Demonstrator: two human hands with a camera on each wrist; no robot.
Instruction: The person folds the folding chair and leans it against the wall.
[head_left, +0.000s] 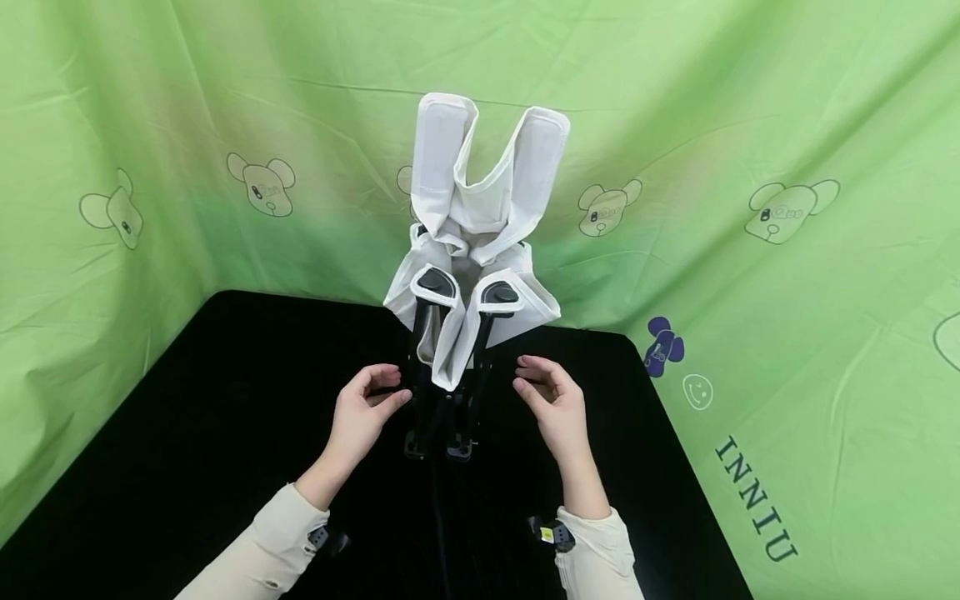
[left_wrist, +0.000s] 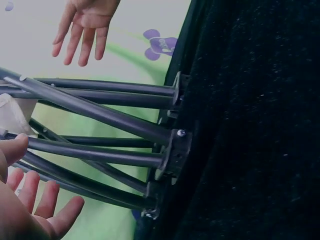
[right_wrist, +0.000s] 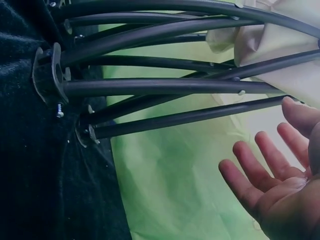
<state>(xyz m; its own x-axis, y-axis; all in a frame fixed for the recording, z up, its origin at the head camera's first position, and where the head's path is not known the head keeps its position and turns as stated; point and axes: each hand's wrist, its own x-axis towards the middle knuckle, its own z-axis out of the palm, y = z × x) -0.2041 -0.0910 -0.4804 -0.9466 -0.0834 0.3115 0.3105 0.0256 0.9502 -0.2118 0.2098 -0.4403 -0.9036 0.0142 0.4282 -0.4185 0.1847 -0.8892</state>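
A folded camp chair with white fabric (head_left: 487,204) and a black tube frame (left_wrist: 105,111) stands upright on the black-covered table. Its fabric sags in folds at the top, and black corner pads (head_left: 498,293) show at two fabric corners. My left hand (head_left: 363,410) is held just left of the legs, fingers loosely bent and nothing in them; whether the thumb touches a tube I cannot tell. On the other side, my right hand (head_left: 558,408) hovers with relaxed, spread fingers, apart from the frame in the head view. Black foot brackets (right_wrist: 50,75) join the crossing tubes at the bottom.
Green curtains (head_left: 825,333) printed with mouse heads hang behind and at both sides. Black cloth (head_left: 247,417) covers the table up to its back edge, close behind the chair. A dark strap or cord (head_left: 438,517) runs forward from the chair's feet.
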